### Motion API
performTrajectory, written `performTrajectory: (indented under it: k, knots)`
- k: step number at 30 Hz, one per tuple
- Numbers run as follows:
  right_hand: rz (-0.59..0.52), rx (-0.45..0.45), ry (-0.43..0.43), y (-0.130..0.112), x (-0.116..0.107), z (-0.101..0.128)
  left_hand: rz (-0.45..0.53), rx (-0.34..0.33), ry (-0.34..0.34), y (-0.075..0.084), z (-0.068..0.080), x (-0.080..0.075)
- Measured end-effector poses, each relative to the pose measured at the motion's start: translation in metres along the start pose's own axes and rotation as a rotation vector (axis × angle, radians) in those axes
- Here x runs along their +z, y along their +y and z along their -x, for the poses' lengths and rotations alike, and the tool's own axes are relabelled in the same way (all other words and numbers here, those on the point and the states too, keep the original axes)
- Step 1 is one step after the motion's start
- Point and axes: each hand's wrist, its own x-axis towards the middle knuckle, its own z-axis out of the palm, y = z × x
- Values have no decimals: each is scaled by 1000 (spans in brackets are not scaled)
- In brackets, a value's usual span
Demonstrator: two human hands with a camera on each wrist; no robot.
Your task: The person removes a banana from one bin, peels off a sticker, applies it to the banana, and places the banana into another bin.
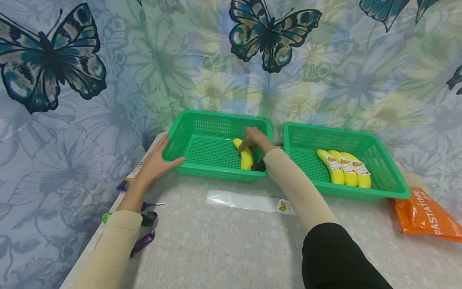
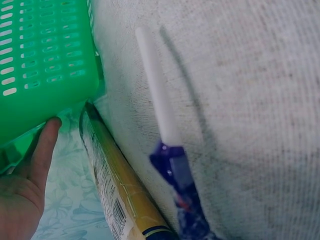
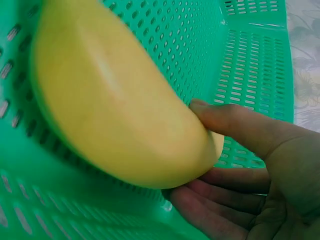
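My right hand (image 1: 255,139) pinches a plain yellow toy banana (image 1: 247,159) inside the left green basket (image 1: 213,172). In the right wrist view, thumb and fingers hold one end of the banana (image 3: 125,105), which overlaps the perforated wall. At the basket's left end my left hand (image 1: 156,161) rests with fingers straight and thumb spread along the front corner. A finger (image 2: 47,150) of it lies against the green wall in the left wrist view. Below the basket, a clear plastic strip (image 1: 245,200) bears a banana sticker (image 1: 283,206).
The right green basket (image 1: 361,194) contains several labelled bananas (image 1: 348,170). An orange packet (image 1: 429,214) lies beside it. Near my left forearm are a lollipop (image 2: 157,90), a purple-wrapped item (image 1: 143,243) and a long package (image 2: 120,185). A butterfly-print cloth (image 1: 162,80) hangs behind.
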Motion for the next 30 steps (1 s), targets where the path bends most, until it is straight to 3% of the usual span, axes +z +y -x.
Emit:
performTrajectory:
  k: [7, 15, 21, 30]
  knots:
    - [10, 2, 60, -2, -9, 8, 7, -6, -16, 4, 0, 0]
    - [20, -62, 112, -9, -21, 22, -2, -26, -28, 3, 1, -3]
    - [55, -85, 165, -7, -27, 40, -3, -23, -31, 5, 1, -3]
    - [-6, -116, 269, -4, -45, 76, 23, -9, -13, 2, 0, 0]
